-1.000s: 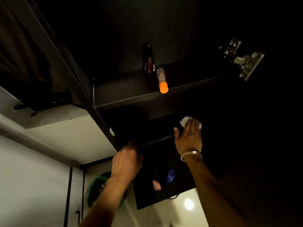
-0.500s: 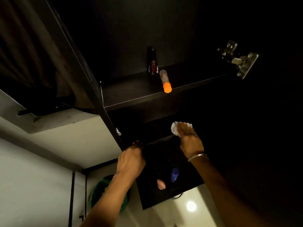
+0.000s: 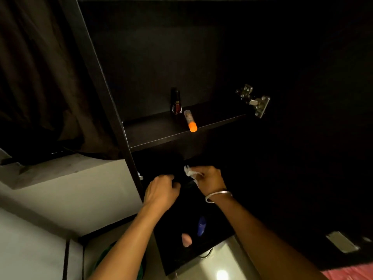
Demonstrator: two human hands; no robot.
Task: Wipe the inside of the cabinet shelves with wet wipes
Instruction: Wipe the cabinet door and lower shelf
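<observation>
I look up into a dark open cabinet. My right hand, a metal bangle on its wrist, grips a crumpled white wet wipe at the front of the lower shelf. My left hand has its fingers curled over the front edge of that lower shelf, just left of the wipe. The upper shelf is a dark board above both hands. The inside of the lower shelf is too dark to make out.
On the upper shelf stand a dark nail-polish bottle and an orange-capped tube. A metal hinge sits at the right. Below the hands lie a blue object and a pink one. A dark curtain hangs at left.
My right hand has slid the wipe leftward along the lower shelf toward my left hand and turned, fingers now pointing left. The view has tilted down; my left hand stays on the shelf edge.
</observation>
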